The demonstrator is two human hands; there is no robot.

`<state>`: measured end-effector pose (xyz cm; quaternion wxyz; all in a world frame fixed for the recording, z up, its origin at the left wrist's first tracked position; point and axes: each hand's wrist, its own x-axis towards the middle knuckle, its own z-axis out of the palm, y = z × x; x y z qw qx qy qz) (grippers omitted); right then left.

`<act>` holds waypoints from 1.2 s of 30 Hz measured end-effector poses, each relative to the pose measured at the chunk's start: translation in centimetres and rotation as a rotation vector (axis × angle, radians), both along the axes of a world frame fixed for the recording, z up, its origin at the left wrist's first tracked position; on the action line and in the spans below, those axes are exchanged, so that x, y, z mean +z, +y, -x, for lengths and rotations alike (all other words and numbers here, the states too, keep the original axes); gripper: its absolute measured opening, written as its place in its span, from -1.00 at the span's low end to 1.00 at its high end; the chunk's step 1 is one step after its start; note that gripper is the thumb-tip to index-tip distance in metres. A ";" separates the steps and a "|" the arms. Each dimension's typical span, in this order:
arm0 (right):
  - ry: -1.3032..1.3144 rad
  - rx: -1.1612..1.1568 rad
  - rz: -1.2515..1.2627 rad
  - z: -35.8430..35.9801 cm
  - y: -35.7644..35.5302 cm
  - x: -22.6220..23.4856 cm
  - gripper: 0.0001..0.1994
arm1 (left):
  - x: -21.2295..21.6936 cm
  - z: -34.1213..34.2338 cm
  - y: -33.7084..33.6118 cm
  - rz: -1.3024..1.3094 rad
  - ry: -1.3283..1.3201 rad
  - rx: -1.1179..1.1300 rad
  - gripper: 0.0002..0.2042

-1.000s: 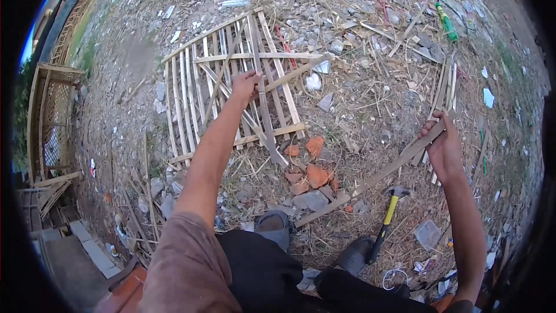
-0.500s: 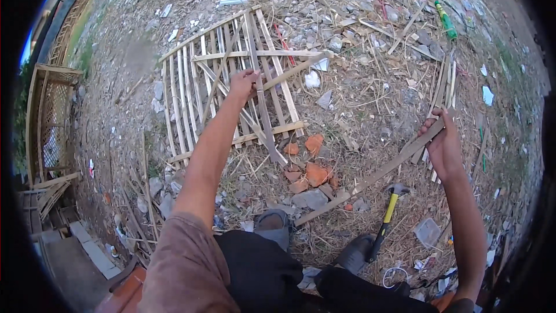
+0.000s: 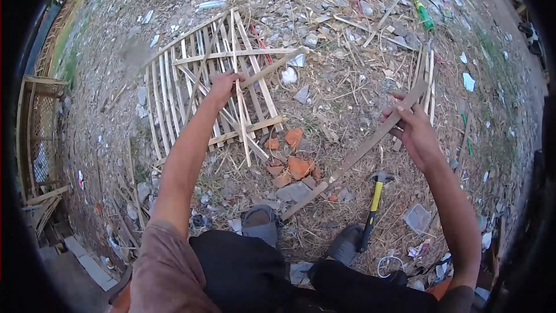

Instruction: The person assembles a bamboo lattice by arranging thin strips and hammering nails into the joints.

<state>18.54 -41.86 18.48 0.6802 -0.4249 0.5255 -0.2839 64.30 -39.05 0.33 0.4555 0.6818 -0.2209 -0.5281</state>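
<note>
My left hand [image 3: 223, 86] is closed on a thin wooden slat [image 3: 242, 122], held upright in the picture across the slatted wooden frame [image 3: 217, 56]. The frame lies on the ground, with several narrow strips side by side, crosspieces and diagonal pieces. At the right, my right hand [image 3: 414, 133] grips the upper end of a longer, flat wooden slat [image 3: 362, 153]. That slat slants down to the left, its lower end beside my left sandal [image 3: 260, 225]. A hammer [image 3: 373, 208] with a yellow and black handle leans by my other foot, head upward.
Broken orange brick pieces [image 3: 299, 167] and a grey stone [image 3: 293, 192] lie between frame and feet. Loose strips [image 3: 428, 75] are past my right hand. A green bottle [image 3: 423, 11], a clear plastic tub [image 3: 417, 218] and rubble are scattered around. A lattice wooden structure [image 3: 43, 133] stands far left.
The left slat has turned from its broad dark face to a narrow pale edge. My right hand's fingers have shifted on the longer slat. The whole view has swung, moving the scene leftward.
</note>
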 end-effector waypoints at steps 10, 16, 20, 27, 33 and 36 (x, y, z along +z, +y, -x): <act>0.101 0.197 0.055 0.3 2.0 2.5 -0.65 | 5.0 5.3 -1.1 0.158 0.109 -0.117 -0.55; 0.050 0.225 0.186 -0.3 1.5 6.2 -0.63 | 10.0 12.8 0.6 0.095 -0.462 -0.409 -0.36; 0.111 0.130 0.238 -0.6 1.2 7.6 -0.62 | 13.7 22.3 7.6 0.253 -0.042 -0.821 -0.35; 0.149 0.098 0.282 -3.4 1.7 7.8 -0.51 | 10.7 25.9 14.9 0.337 0.151 -0.522 -0.53; 0.283 0.305 0.304 -0.5 2.2 7.1 -0.51 | 9.5 19.4 12.4 0.199 0.154 -0.264 -0.66; 0.369 0.478 0.186 2.6 3.6 5.8 -0.55 | 6.5 12.0 8.9 0.178 0.251 -0.018 -0.62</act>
